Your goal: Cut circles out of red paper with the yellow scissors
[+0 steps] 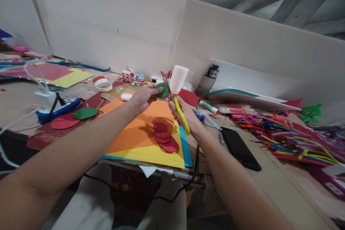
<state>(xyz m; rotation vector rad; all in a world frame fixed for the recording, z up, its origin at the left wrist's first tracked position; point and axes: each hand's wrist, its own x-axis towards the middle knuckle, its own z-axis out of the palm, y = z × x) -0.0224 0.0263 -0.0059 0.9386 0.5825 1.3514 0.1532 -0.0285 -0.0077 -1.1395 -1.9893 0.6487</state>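
My left hand (144, 97) pinches a small green paper circle (162, 90) above the table. My right hand (185, 113) grips yellow-handled scissors (176, 106), and the blades reach up to the circle's right edge. Below the hands lie stacked orange, yellow and blue paper sheets (140, 133). Several red paper circles (164, 136) are piled on those sheets.
A stack of white cups (178, 78), a grey bottle (207, 81) and a glue stick (208, 106) stand behind. A black phone (240, 148) lies right of my forearm, with a heap of coloured pipe cleaners (291, 133) beyond. A blue glue gun (58, 107), larger green and red circles (85, 113) and tape rolls (102, 83) sit left.
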